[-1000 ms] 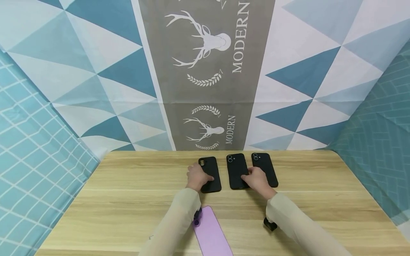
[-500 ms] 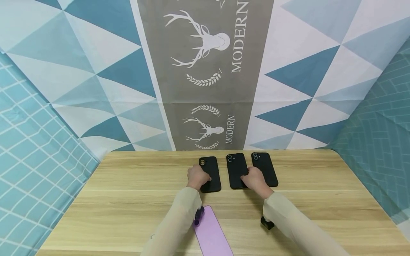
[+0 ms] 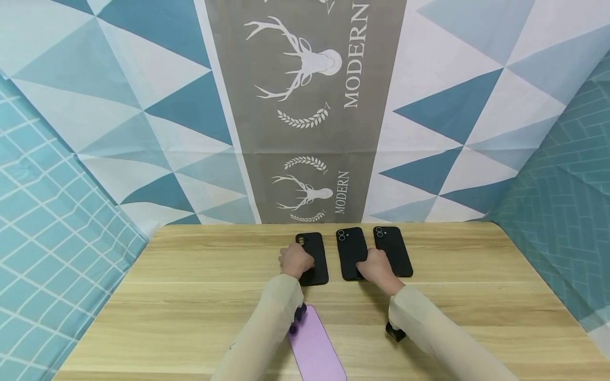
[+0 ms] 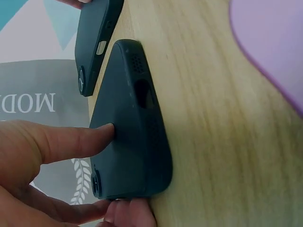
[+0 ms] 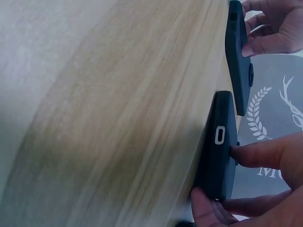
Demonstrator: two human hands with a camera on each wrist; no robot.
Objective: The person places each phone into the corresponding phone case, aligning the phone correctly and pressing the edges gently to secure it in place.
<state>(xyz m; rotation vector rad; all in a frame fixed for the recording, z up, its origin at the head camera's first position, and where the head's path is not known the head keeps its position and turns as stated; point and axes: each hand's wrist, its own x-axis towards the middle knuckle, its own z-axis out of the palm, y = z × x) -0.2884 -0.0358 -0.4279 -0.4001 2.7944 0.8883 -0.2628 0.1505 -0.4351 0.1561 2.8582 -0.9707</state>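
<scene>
Three black phone-shaped pieces lie in a row at the table's far side. My left hand (image 3: 294, 260) grips the leftmost, a phone case (image 3: 318, 259) whose camera holes show wood colour. In the left wrist view its thumb (image 4: 97, 141) presses the case's back while the fingers curl at the side edge. My right hand (image 3: 377, 267) holds the middle one, a black-cased phone (image 3: 350, 254), by its right edge; the right wrist view shows a pale-rimmed charging port (image 5: 220, 135) and the thumb on its back. A third black-cased phone (image 3: 395, 251) lies just right of that hand.
A flat purple panel (image 3: 316, 344) with rounded corners lies near the front, partly under the left forearm. The wooden table (image 3: 190, 317) meets a patterned cloth backdrop (image 3: 305, 132) behind the phones, with blue tiled cloth at both sides.
Both forearms have shifted slightly inward, the left toward the right and the right toward the left. Both hands keep their holds, and the case and phones stay practically in place.
</scene>
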